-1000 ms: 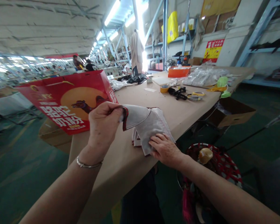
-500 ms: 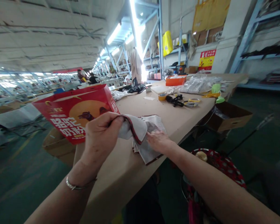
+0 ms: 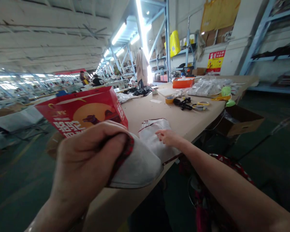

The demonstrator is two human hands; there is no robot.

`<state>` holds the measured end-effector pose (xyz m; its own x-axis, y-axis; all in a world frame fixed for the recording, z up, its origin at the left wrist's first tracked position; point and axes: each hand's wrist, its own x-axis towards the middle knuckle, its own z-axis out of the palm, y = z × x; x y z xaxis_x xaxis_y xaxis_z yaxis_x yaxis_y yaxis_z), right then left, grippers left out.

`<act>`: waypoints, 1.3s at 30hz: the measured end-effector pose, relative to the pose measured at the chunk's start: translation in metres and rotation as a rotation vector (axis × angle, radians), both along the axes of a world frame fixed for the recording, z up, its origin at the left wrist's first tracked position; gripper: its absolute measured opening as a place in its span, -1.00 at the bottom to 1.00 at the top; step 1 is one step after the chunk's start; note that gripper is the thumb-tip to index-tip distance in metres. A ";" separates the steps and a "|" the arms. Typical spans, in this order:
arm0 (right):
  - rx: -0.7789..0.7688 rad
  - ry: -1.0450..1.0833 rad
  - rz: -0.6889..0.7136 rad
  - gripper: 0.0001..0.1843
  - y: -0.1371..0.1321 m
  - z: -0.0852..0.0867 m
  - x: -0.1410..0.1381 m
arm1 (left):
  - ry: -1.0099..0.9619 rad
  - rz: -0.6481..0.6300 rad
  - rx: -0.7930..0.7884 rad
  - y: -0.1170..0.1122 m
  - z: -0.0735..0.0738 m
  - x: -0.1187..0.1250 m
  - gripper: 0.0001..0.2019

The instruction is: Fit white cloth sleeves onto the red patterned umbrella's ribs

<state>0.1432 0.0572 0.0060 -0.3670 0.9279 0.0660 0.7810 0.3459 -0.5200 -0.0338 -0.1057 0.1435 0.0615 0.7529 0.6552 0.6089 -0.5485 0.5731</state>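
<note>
In the head view my left hand (image 3: 87, 161), large and close to the camera, pinches the edge of a pale fabric piece (image 3: 137, 164) with dark red trim. The piece hangs to the right of the hand, over the table's near edge. More pale fabric pieces (image 3: 151, 137) with the same red edging lie stacked on the table. My right hand (image 3: 168, 138) rests at the right of this stack, its index finger stretched out over the top piece; the other fingers are partly hidden and it grips nothing visible.
A red paper bag (image 3: 87, 109) stands left of the stack on the brown-covered table (image 3: 140, 108). Farther back are a tape roll (image 3: 169, 100), pliers (image 3: 200, 107), an orange box (image 3: 183, 82) and plastic bags (image 3: 205, 87). A cardboard box (image 3: 244, 120) sits below the right edge.
My left hand has come closer to the camera and down, drawing the fabric piece away from the stack. My right hand has shifted slightly right and no longer touches that piece.
</note>
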 end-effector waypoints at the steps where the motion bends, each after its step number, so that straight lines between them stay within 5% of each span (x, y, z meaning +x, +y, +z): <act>1: -0.002 0.103 -0.021 -0.58 -0.013 0.006 0.009 | 0.060 -0.084 -0.055 0.000 -0.003 0.009 -0.86; 6: 0.008 0.661 0.138 -0.60 -0.113 0.046 0.060 | 0.292 -0.410 -0.280 0.009 -0.042 0.051 -0.80; 11: 0.183 0.254 0.098 -0.75 -0.175 0.063 0.089 | 0.323 -0.505 -0.314 0.024 -0.079 0.088 -0.82; 17: 0.120 -0.138 0.039 -0.77 -0.168 0.037 0.119 | 0.430 -0.567 -0.337 0.022 -0.100 0.117 -0.74; 22: 0.011 -0.256 0.087 -0.82 -0.170 0.012 0.129 | 0.505 -0.585 -0.400 0.014 -0.119 0.120 -0.73; 28: -0.137 -0.336 0.132 -0.85 -0.183 -0.041 0.134 | 0.515 -0.544 -0.456 0.010 -0.144 0.121 -0.75; 33: -0.182 -0.301 -0.243 -0.74 -0.193 -0.063 0.150 | 0.614 -0.419 -0.588 0.009 -0.180 0.113 -0.80; 35: -0.138 -0.240 -0.364 -0.73 -0.196 -0.062 0.153 | 0.468 -0.369 -0.765 0.008 -0.203 0.111 -0.84; 39: -0.065 -0.262 -0.323 -0.80 -0.205 -0.068 0.146 | -0.247 -0.189 -1.313 0.008 -0.248 0.120 -0.87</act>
<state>0.2895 -0.1475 -0.0617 -0.0530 0.9972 -0.0532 0.9528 0.0345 -0.3016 0.0859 -0.0976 -0.1046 0.2190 0.8203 -0.5283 0.3915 0.4220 0.8177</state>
